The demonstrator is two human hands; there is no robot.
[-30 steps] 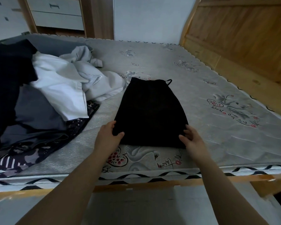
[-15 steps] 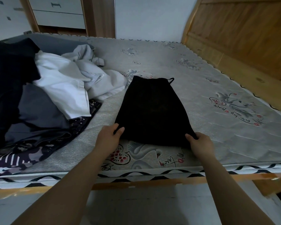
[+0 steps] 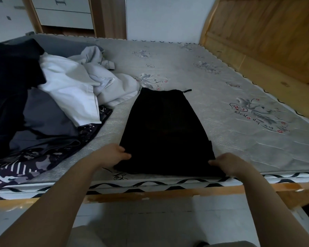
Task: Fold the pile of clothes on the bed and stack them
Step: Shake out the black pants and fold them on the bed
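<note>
Mattress (image 3: 212, 107) with a grey floral print fills the wooden bed frame, its near edge trimmed in a black-and-white wave pattern. Heaped along its left edge lies the pile of clothes (image 3: 43, 104): a black piece at the far left, a dark grey one below it, a white garment (image 3: 70, 91) on top, a pale grey one crumpled toward the middle, and a patterned dark fabric (image 3: 16, 168) at the near left corner. Just beside the pile, at the middle of the near edge, a black garment (image 3: 164, 132) lies flat, narrower at its far end, where a thin strap sticks out, and wider toward the person. The left hand (image 3: 111, 155) grips the garment's near left corner, fingers curled over the cloth. The right hand (image 3: 228, 163) grips the near right corner the same way, just at the mattress edge. Both forearms reach in from below.
</note>
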